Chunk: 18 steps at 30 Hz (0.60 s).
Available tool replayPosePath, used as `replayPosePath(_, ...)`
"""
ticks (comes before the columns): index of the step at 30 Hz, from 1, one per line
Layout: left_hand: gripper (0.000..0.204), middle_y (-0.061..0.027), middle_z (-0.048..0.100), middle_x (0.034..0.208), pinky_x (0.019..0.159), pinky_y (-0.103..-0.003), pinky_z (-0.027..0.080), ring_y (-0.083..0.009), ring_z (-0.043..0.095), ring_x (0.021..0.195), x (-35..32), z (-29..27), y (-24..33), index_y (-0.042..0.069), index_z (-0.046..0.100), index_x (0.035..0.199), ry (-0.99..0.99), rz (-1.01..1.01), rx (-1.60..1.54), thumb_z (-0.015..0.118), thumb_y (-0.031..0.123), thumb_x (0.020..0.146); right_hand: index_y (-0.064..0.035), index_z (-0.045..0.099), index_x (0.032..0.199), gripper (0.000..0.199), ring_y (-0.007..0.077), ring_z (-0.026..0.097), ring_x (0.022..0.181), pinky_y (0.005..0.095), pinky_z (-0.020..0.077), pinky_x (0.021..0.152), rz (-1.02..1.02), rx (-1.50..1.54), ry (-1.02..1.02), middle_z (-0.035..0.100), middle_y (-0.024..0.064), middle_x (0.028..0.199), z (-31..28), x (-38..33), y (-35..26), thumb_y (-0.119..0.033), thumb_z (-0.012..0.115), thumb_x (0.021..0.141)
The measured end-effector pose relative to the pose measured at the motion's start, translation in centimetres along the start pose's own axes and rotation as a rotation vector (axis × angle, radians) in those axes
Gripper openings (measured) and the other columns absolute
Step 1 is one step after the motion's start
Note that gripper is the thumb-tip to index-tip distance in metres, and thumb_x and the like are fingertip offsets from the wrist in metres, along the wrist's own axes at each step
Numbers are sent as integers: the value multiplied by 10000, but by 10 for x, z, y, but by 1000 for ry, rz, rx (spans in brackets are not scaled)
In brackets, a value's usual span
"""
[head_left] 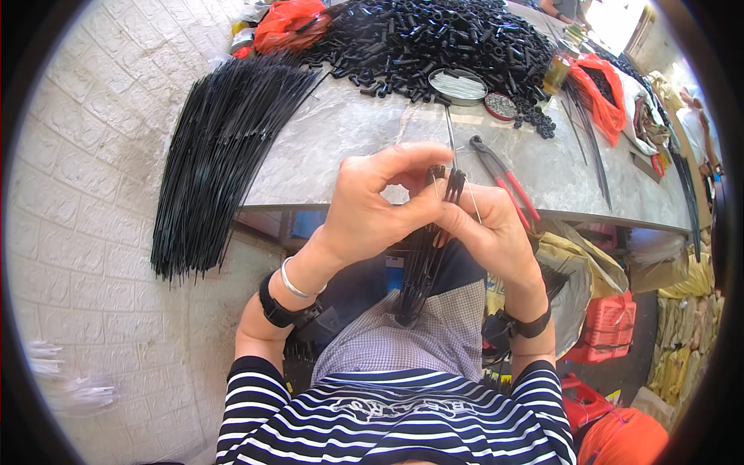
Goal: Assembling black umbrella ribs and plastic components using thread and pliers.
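In front of my lap, just off the table's front edge, both hands meet around a folded bundle of thin black rods (421, 263). Its looped or jointed upper ends (456, 184) stick up between my fingers, and the lower end hangs over a checked cloth. My right hand (496, 229) is closed around the upper part of the bundle. My left hand (380, 198) has its thumb and forefinger curled at the same ends. A thin pale wire or thread (474, 203) loops out there. Behind the hands, a slim metal rod (449, 128) lies or stands on the tabletop.
On the grey table (341, 139) lie a sheaf of long black rods (225, 147), a heap of black tubular pieces (442, 39), a round tin of pale sticks (459, 87), a small tin of metal bits (501, 106) and red-handled pliers (504, 180). A pink crate (608, 325) stands lower right.
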<state>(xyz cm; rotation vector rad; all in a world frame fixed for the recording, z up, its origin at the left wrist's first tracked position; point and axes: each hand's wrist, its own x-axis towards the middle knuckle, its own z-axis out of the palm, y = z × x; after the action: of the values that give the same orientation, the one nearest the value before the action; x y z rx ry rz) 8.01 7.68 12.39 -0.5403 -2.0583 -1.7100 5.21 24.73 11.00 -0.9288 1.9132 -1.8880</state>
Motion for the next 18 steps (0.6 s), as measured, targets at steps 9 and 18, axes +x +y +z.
replayPosePath(9,252,-62,683,877,662,-202,516,-79,642,747,5,-7,-2,-35,664,1025,-66,28,78,636,-73,778,34,621,809,227,43,502,560,228,415,500,-7,-71,41,547,-8,628,0,4,4,-166,597,915)
replayPosePath(18,249,-85,692,829,625,-211,522,-82,647,704,8,-2,2,-4,689,987,-16,42,270,607,-46,756,43,637,853,185,68,597,639,229,472,563,-25,-142,239,651,75,696,10,4,0,-130,698,829)
